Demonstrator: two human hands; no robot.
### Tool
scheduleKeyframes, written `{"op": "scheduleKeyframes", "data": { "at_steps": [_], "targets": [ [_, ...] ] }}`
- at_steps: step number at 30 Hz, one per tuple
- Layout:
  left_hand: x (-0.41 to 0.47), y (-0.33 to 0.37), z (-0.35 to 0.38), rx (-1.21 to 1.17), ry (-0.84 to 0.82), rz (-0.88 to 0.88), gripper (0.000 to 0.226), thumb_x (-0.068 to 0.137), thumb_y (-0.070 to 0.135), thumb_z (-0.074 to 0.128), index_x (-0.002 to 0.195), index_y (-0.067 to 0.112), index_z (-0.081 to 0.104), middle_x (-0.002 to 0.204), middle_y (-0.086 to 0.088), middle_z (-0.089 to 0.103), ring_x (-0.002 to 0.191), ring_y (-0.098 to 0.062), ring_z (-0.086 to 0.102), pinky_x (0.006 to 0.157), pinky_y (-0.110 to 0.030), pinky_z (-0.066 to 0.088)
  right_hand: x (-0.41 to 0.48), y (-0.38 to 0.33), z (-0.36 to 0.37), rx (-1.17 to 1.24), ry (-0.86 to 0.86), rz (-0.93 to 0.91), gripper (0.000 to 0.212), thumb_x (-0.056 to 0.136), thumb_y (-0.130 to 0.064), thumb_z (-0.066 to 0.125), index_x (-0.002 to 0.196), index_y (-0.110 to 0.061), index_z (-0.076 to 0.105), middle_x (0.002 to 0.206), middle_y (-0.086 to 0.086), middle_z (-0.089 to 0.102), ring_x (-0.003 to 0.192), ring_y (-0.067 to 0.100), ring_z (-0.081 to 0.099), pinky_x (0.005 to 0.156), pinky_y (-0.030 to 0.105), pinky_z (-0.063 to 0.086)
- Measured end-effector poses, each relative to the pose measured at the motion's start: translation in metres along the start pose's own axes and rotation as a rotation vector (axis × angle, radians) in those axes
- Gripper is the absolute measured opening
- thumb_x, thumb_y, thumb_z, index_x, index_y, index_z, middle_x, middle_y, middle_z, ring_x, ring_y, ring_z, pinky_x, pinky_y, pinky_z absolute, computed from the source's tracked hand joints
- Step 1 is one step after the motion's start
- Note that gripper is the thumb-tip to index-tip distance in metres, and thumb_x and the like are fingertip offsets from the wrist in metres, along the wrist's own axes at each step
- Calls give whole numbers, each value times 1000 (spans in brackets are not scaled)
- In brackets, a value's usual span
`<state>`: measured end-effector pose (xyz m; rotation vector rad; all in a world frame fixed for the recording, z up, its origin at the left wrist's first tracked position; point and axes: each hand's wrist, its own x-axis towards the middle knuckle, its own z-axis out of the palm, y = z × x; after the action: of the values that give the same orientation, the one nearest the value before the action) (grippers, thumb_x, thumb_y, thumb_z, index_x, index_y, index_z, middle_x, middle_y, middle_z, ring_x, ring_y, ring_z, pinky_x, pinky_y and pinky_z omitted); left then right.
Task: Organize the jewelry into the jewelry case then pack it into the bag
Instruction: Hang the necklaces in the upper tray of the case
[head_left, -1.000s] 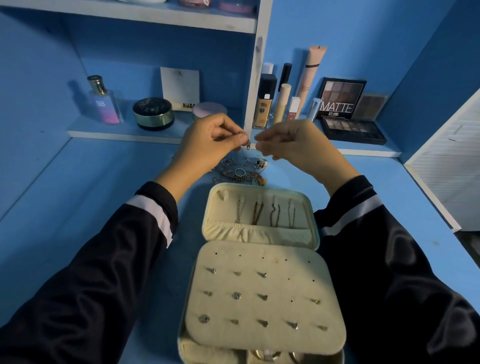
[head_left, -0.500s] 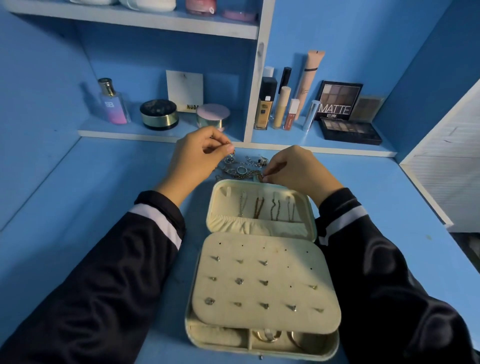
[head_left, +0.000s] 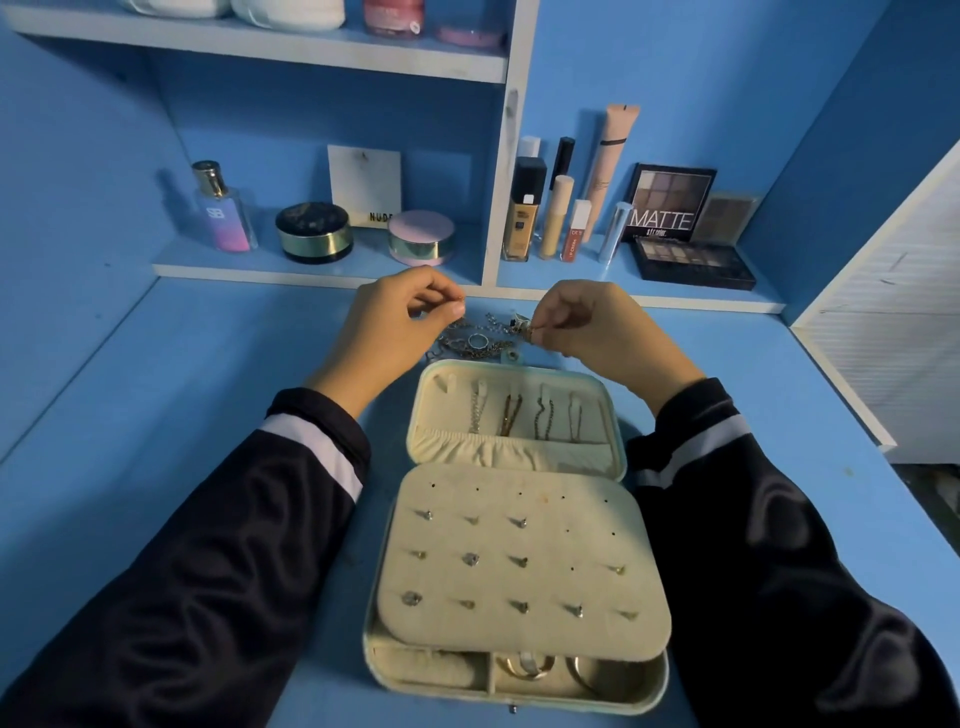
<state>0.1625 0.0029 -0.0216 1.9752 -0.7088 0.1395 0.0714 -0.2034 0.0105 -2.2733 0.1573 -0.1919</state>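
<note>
Behind the open jewelry case (head_left: 415, 686) on the blue counter (head_left: 208, 389), the loose jewelry (head_left: 478, 340) lies in a tangled heap between my hands. My right hand (head_left: 576, 325), fingers curled, pinches a piece at the heap's right edge. My left hand (head_left: 395, 317) is curled, thumb and forefinger tips together just above the heap's left edge; whether they grip anything I cannot tell. Necklaces (head_left: 524, 415) hang in the lid; studs (head_left: 470, 558) sit on the panel.
</note>
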Motion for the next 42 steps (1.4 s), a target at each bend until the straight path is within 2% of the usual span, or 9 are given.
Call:
{"op": "scheduleKeyframes", "data": {
  "at_steps": [2, 5, 9, 11, 14, 16, 25, 34, 42],
  "targets": [
    [0, 4, 1, -32, -22, 16, 10, 89, 18, 71, 96, 25, 71, 94, 12, 73, 90, -2, 67, 90, -23, 53, -1, -4, -1, 47, 16, -40, 8, 84, -4, 71, 84, -12, 68, 78, 6, 69, 65, 6, 57, 63, 17, 46],
    [-2, 15, 3, -144, -62, 17, 14, 90, 17, 71, 101, 25, 71, 99, 11, 73, 94, -4, 68, 91, -21, 52, -3, -11, 0, 119, 35, -98, 10, 85, -2, 70, 87, -12, 70, 86, 21, 70, 74, 15, 60, 73, 23, 50],
    [-4, 28, 6, -288, -136, -28, 17, 90, 14, 70, 103, 24, 70, 100, 12, 74, 96, -1, 69, 87, -15, 50, -4, -19, 1, 207, 56, -180, 10, 86, -2, 69, 92, -10, 71, 86, 32, 64, 70, 17, 53, 65, 16, 43],
    [-5, 31, 7, -345, -176, -54, 17, 89, 13, 70, 100, 26, 69, 96, 14, 74, 93, -1, 69, 84, -14, 50, -6, -22, 0, 263, 74, -203, 11, 87, -1, 67, 95, -7, 71, 76, 25, 65, 66, 11, 55, 64, 13, 42],
    [-7, 35, 9, -393, -235, -68, 16, 88, 12, 70, 97, 26, 69, 94, 11, 75, 94, -5, 70, 84, -16, 52, -7, -25, -3, 356, 99, -204, 15, 88, 3, 65, 101, -2, 71, 71, -8, 69, 64, -6, 60, 65, 8, 44],
    [-8, 38, 11, -400, -242, -69, 15, 88, 13, 71, 97, 25, 69, 95, 8, 75, 92, -6, 71, 83, -16, 52, -8, -25, -3, 378, 105, -209, 18, 88, 3, 65, 104, -2, 71, 69, -16, 69, 66, -7, 61, 65, 7, 44],
    [-7, 35, 9, -370, -151, -43, 12, 91, 10, 67, 92, 22, 68, 90, 3, 73, 86, -5, 68, 82, -15, 52, -8, -25, -5, 368, 143, -203, 19, 90, 4, 62, 107, 2, 70, 66, -20, 67, 63, -10, 58, 64, 6, 43],
    [-3, 19, 3, -221, -139, -8, 16, 92, 11, 66, 88, 26, 66, 91, 5, 71, 84, -6, 66, 83, -21, 53, -8, -24, -7, 382, 177, -189, 14, 92, -1, 62, 100, -7, 71, 79, -2, 67, 70, -3, 57, 66, 10, 43],
    [-1, 9, -2, -141, -86, 21, 14, 90, 24, 67, 100, 34, 67, 102, 12, 72, 98, -8, 67, 96, -38, 52, -9, -27, -3, 425, 176, -200, 13, 91, 0, 62, 100, -5, 71, 76, -5, 66, 69, -2, 59, 64, 12, 45]
  ]
}}
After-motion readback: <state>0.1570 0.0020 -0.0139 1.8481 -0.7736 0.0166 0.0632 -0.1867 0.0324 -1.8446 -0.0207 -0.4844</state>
